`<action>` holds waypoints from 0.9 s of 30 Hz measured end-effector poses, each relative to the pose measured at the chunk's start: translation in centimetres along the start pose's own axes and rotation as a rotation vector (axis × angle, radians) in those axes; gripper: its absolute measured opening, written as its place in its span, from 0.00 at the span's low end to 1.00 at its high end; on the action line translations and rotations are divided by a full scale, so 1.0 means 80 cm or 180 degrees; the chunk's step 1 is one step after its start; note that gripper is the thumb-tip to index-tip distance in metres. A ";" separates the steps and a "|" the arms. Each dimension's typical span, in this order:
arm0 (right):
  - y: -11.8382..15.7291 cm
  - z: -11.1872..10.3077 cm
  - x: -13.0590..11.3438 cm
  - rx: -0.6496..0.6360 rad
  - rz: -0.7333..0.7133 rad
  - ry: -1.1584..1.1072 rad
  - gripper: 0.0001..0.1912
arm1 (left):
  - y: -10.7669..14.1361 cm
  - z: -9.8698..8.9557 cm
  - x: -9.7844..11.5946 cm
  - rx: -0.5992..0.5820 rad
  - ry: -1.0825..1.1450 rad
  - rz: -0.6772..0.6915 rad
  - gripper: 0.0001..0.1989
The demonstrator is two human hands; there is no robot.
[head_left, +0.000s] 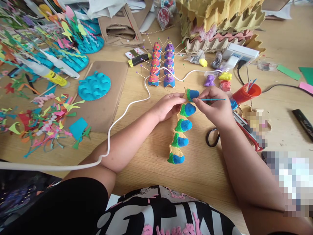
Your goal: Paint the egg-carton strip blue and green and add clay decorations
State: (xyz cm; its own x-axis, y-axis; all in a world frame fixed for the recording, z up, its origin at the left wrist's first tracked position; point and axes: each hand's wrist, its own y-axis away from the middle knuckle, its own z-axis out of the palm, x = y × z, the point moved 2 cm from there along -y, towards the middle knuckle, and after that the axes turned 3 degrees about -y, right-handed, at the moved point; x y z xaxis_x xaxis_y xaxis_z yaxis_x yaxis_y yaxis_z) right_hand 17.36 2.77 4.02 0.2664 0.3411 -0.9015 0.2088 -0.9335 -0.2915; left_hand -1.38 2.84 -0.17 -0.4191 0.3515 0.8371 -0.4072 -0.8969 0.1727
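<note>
A strip of egg-carton cups lies on the wooden table in front of me, each cup covered in blue and green clay. My left hand grips the strip near its far end, fingers partly behind it. In my right hand is a thin blue stick-like tool, pinched between thumb and fingers, its tip at the farthest cup. Beyond my hands stand two finished-looking rows, red-and-blue cups and purple-and-blue cups, with pins stuck in them.
A white cable runs across my left forearm. At left are paper scraps, a blue disc on cardboard and glue bottles. To the right: an orange cup, scissors and a box cutter. Egg trays are stacked behind.
</note>
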 end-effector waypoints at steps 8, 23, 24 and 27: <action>0.003 0.004 0.001 0.0255 -0.0153 0.0379 0.16 | -0.002 -0.004 -0.002 -0.0096 -0.0001 0.0073 0.08; 0.002 0.001 -0.004 0.0196 -0.0116 0.0185 0.24 | -0.002 -0.007 -0.001 -0.0026 0.0062 0.0039 0.07; 0.002 0.000 -0.005 0.0179 -0.0091 0.0113 0.25 | -0.003 -0.008 -0.002 -0.0019 0.0079 0.0038 0.07; 0.001 -0.002 -0.005 0.0092 -0.0066 -0.0028 0.27 | -0.003 -0.010 -0.002 -0.0029 0.0151 0.0064 0.08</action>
State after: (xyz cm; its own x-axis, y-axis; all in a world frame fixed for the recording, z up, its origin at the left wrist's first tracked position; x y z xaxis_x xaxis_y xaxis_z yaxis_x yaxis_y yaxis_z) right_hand 17.43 2.57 4.41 0.2540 0.3597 -0.8979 0.1869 -0.9290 -0.3193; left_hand -1.87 3.25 -0.81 -0.4652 0.3459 0.8148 -0.4056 -0.9015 0.1512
